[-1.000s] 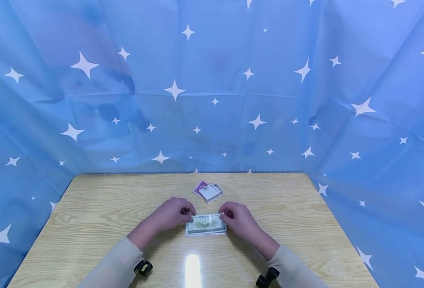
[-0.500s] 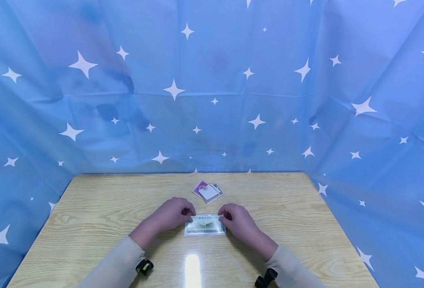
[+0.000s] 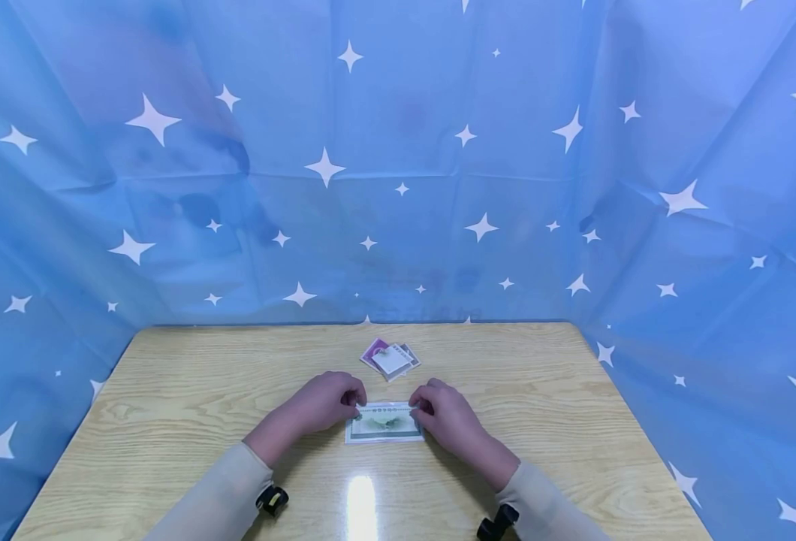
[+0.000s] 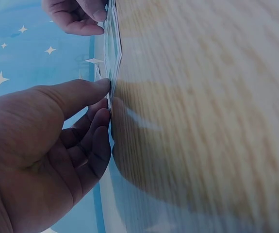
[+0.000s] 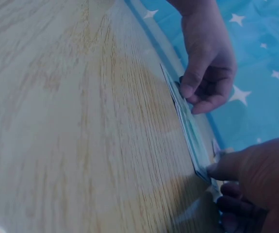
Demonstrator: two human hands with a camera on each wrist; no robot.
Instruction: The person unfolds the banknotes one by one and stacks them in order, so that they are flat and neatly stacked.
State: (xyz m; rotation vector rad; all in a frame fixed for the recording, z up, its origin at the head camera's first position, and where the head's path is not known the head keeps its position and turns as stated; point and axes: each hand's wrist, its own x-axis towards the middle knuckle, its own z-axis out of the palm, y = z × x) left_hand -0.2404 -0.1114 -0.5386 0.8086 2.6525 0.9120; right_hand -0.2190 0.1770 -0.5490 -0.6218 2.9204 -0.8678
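A green-and-white printed banknote [image 3: 386,428], glossy as if in a clear sleeve, lies flat or nearly flat near the middle of the table. My left hand [image 3: 322,403] pinches its far left corner between thumb and fingers. At the far right corner my right hand [image 3: 448,415] pinches it the same way. The right wrist view shows the banknote [image 5: 190,131] edge-on, stretched between both hands, with more than one layer at its edge. In the left wrist view, the thumb of the left hand [image 4: 37,150] presses on the banknote's end.
Beyond the hands, a small loose pile of notes [image 3: 393,361], purple, white and grey, overlaps at angles on the wooden table [image 3: 209,391]. A blue star-patterned cloth [image 3: 398,150] hangs behind the table and along both sides. Each wrist carries a black camera.
The layers under the banknote stuck out at the lower edge and now line up more closely. A bright glare on its face has come and gone. Both hands have barely moved.
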